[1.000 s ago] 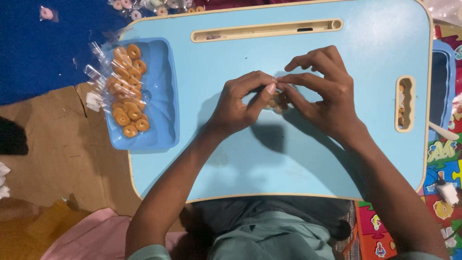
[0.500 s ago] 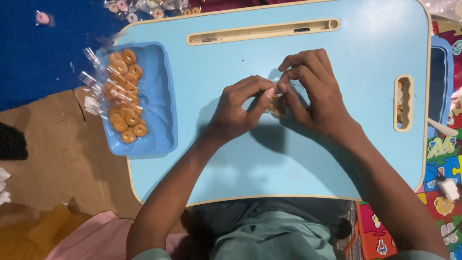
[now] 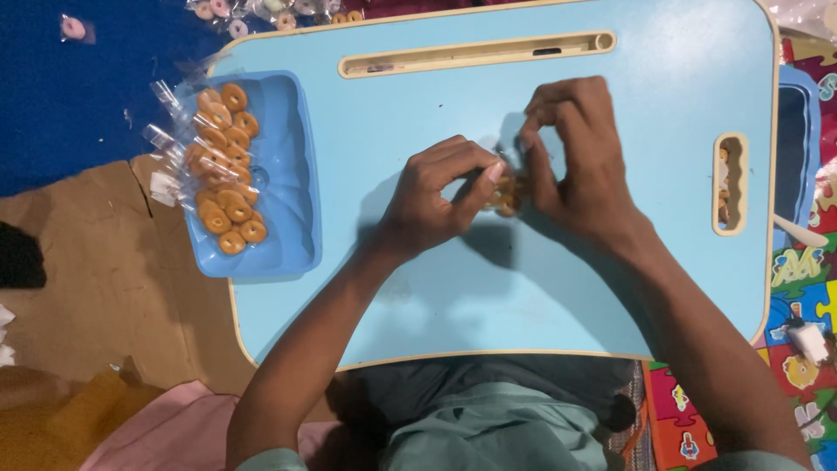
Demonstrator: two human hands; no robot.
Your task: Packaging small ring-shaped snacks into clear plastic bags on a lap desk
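left hand (image 3: pixel 433 196): pinching small clear packet of orange rings (image 3: pixel 506 194)
right hand (image 3: pixel 577 166): fingers clenched on same packet's top
packet: mid light-blue tabletop (image 3: pixel 418 296)
blue tray (image 3: pixel 292 174): tabletop's left edge, filled ring packets (image 3: pixel 222 170)

Only one view: worn on the head, looking straight down from close above the blue lap table (image 3: pixel 610 288), body at 6 o'clock.

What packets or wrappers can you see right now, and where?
Small clear packet of tan rings: pinched between left hand and right hand, mid-table.
Clear packets of orange-brown rings: heaped in the blue tray, left.
Clear packets of pale rings: floor, top edge.
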